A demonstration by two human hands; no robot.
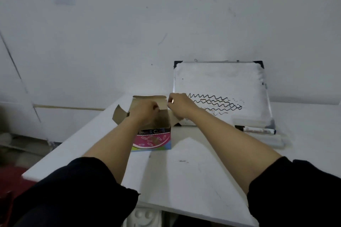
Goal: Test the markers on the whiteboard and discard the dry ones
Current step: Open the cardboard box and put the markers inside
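Both hands' fingers curl: left hand (145,110) inside the box (153,138), right hand (180,105) pinching its flap.

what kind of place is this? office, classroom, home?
Probably a home or small office corner, not certain: a plain white table against a scuffed white wall, a small metal-framed whiteboard with wavy black test lines, and an open colourful paper-clip box.
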